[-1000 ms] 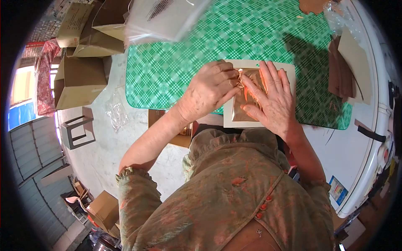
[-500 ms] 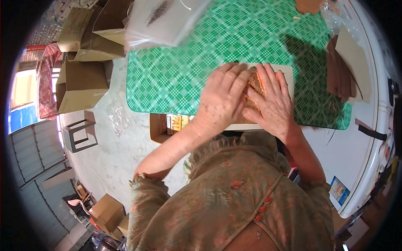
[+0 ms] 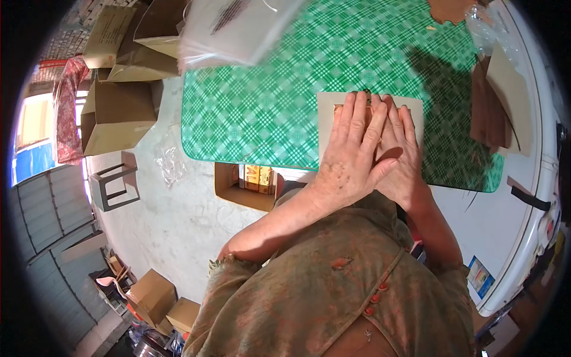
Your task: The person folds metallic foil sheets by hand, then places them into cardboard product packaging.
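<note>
My left hand (image 3: pixel 351 152) lies flat, fingers spread, across a shiny copper-coloured foil sheet (image 3: pixel 345 110) that rests on a pale square card (image 3: pixel 326 119). My right hand (image 3: pixel 404 154) lies flat beside it, partly under the left hand, pressing on the same sheet. Both hands cover almost all of the foil; only a strip near its far edge shows. The card sits at the near edge of the green checked tablecloth (image 3: pixel 262 107).
A clear plastic bag (image 3: pixel 232 27) lies at the table's far left corner. Brown paper sheets (image 3: pixel 493 107) are stacked on the right. Open cardboard boxes (image 3: pixel 116 116) stand on the floor at left, and another box (image 3: pixel 247 184) sits under the table edge. A small stool (image 3: pixel 116 187) stands nearby.
My left hand stopped pinching the foil's edge, opened and slid to the right until it lay flat over the sheet and part of my right hand. The foil is now almost fully covered.
</note>
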The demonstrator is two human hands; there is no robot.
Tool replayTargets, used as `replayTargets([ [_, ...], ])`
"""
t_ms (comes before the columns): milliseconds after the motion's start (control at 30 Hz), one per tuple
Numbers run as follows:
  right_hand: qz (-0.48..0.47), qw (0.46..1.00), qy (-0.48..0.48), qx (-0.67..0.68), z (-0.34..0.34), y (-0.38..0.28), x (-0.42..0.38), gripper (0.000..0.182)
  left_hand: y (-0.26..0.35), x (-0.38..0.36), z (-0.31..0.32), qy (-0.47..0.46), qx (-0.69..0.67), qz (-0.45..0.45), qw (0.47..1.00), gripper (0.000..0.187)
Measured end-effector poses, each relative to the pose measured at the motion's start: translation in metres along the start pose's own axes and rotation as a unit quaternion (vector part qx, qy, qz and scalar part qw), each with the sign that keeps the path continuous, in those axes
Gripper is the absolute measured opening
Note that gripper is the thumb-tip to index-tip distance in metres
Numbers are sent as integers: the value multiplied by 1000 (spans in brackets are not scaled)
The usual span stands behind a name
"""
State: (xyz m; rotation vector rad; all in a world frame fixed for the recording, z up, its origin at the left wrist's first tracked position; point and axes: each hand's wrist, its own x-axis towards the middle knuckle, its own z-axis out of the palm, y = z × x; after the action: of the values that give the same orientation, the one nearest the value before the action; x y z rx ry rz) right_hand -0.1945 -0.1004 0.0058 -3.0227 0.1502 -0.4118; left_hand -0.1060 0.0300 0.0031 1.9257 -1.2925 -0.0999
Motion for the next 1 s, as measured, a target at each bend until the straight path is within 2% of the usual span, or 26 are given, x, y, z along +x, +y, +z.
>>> replayTargets([
  [267,1,1000,7,-13,-1,-4,0,64,1,2,2,14,2,-5,1000,90],
  [533,18,999,-29,17,-1,-1,-1,69,-6,-3,-12,-53,100,18,993,88],
  [733,22,998,-26,53,-4,-1,-2,73,-13,-6,-28,-60,136,22,989,88],
  [867,39,996,-70,44,-16,-4,5,77,4,13,-38,-57,161,16,985,86],
  [1000,27,998,-20,59,-10,-2,1,77,-12,15,-16,-54,147,31,987,86],
])
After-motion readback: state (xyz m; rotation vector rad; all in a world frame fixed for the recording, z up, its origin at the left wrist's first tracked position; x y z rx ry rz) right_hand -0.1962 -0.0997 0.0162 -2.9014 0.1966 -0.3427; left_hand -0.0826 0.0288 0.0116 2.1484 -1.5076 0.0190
